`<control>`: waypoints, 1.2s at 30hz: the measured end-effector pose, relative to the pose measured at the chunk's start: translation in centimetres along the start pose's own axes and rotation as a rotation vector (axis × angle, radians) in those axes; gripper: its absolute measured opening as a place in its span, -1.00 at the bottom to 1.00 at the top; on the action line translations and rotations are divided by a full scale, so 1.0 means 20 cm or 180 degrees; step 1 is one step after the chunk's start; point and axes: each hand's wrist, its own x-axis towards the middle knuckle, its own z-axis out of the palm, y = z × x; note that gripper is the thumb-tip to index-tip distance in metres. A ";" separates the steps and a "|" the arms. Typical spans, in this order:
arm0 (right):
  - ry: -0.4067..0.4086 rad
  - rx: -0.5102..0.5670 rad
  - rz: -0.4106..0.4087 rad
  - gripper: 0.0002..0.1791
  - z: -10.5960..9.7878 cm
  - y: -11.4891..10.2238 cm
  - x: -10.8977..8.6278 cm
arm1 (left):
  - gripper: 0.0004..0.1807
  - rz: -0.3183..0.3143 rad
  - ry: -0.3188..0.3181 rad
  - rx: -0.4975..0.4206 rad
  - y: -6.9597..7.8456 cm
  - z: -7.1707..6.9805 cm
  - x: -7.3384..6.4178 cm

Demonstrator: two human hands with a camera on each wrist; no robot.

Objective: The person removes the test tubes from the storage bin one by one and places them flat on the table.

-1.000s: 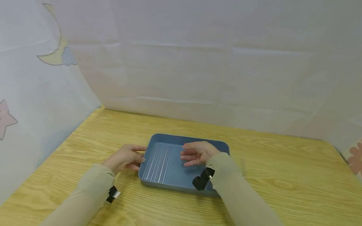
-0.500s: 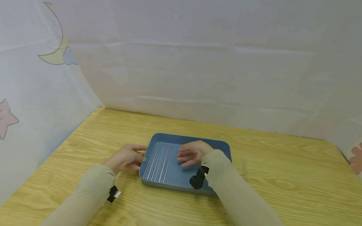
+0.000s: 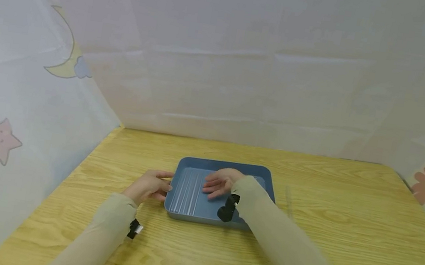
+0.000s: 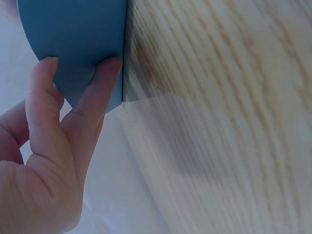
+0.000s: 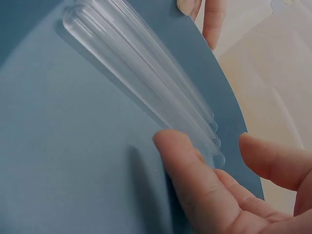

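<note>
A shallow blue tray (image 3: 207, 220) lies on the table, with several clear test tubes (image 3: 185, 191) side by side along its left part. My left hand (image 3: 147, 185) holds the tray's left side, thumb at the rim and fingers against the outer wall; the left wrist view shows fingers (image 4: 97, 85) on that wall. Over the tray's middle hovers my right hand (image 3: 221, 183), fingers apart and loosely bent, holding nothing. In the right wrist view its fingertips (image 5: 173, 144) are close to the tubes' rounded ends; whether they touch cannot be told. My right forearm hides part of the tray's right side.
A faint, clear, narrow strip (image 3: 288, 200) lies on the wooden table (image 3: 350, 210) to the right of the tray. Printed cloth (image 3: 220, 83) hangs behind the table and along both sides.
My right hand has shifted left above the tray, towards the test tubes. More of the clear strip on the right shows now. My left hand stays at the tray's left side.
</note>
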 end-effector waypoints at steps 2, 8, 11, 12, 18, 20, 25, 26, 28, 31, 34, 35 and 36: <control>0.0001 0.0013 0.0018 -0.43 0.00 0.01 0.01 | -0.41 -0.0004 0.0003 0.0002 0.00 0.00 0.00; 0.0012 0.0097 0.0032 -0.46 0.02 0.02 0.03 | -0.41 -0.0012 0.0033 0.0029 -0.01 0.01 0.00; 0.0047 0.0079 0.0013 -0.46 0.03 0.02 0.04 | -0.41 -0.0026 0.0047 0.0013 -0.01 0.01 0.01; 0.0054 0.0066 0.0005 -0.46 0.03 0.02 0.04 | -0.41 -0.0029 0.0054 0.0007 -0.01 0.01 0.01; 0.0066 0.0011 0.0014 -0.45 0.06 0.02 0.05 | -0.41 -0.0030 0.0057 -0.0011 0.00 0.00 0.00; 0.0073 -0.0004 0.0015 -0.46 0.06 0.02 0.05 | -0.40 -0.0031 0.0053 -0.0022 0.00 0.00 0.00; 0.0074 -0.0201 -0.0057 -0.50 0.08 0.03 0.05 | -0.40 -0.0028 0.0031 -0.0045 0.00 -0.01 0.00; 0.0075 -0.0262 -0.0074 -0.51 0.08 0.03 0.05 | -0.40 -0.0028 0.0023 -0.0042 0.00 -0.01 0.00; 0.0078 -0.0374 -0.0078 -0.53 0.08 0.03 0.06 | -0.40 -0.0024 0.0020 -0.0042 0.00 -0.01 0.00; 0.0082 -0.0524 -0.0088 -0.56 0.09 0.03 0.06 | -0.40 -0.0030 0.0028 -0.0027 0.00 0.00 0.00; 0.0133 -0.0681 -0.0132 -0.56 0.11 0.03 0.04 | -0.41 -0.0032 0.0045 -0.0008 0.00 0.00 0.00; 0.0167 -0.0735 -0.0147 -0.56 0.12 0.03 0.03 | -0.41 -0.0035 0.0049 0.0000 0.00 0.00 0.00; 0.0201 -0.0788 -0.0160 -0.56 0.12 0.03 0.03 | -0.41 -0.0039 0.0055 0.0006 0.00 0.00 0.00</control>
